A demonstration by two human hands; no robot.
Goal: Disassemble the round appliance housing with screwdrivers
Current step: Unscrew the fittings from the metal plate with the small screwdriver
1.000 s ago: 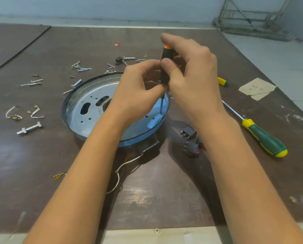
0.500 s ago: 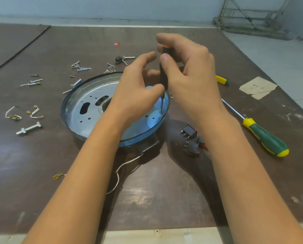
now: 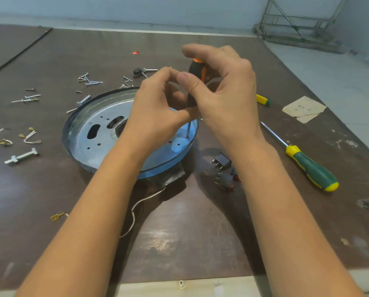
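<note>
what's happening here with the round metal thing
A person is working on a round housing on the table. The right hand grips a black and orange screwdriver held upright, its tip down on the plate near the housing's right rim. The left hand steadies the tool lower down. Loose screws lie behind the housing, and a green screwdriver lies untouched to the right.

Single wide-angle view from the person's head — forward and downward, close above the brown table (image 3: 40, 200).
</note>
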